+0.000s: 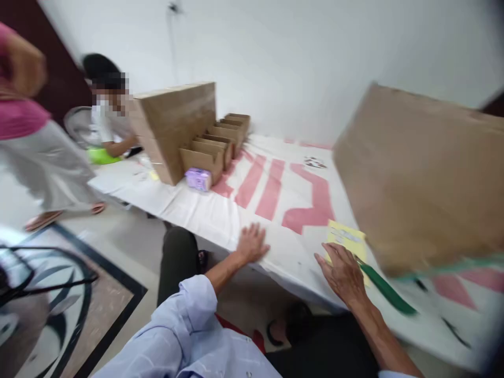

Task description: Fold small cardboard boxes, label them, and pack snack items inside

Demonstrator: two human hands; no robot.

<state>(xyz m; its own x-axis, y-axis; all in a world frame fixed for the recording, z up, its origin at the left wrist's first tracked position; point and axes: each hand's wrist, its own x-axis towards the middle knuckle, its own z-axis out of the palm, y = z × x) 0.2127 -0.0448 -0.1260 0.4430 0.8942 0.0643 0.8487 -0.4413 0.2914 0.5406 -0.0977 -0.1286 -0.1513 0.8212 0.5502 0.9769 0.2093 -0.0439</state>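
My left hand (252, 244) lies palm down at the near edge of the table, with its fingers spread and nothing in them. Over the lower left part of a yellow sheet (348, 236) with writing on it is my right hand (342, 270). Its fingers are apart and slightly bent, and I see nothing held in them. A long, flat green thing (388, 289) lies just right of that hand, its thin end close to the knuckles. The exact kind is blurred.
A large cardboard box (429, 178) stands tilted at the right. Several small open cardboard boxes (202, 160) line up beside another large box (177, 126) at the left, by a purple packet (199, 179). A white cloth with red print (271, 184) covers the table. Two people are at left.
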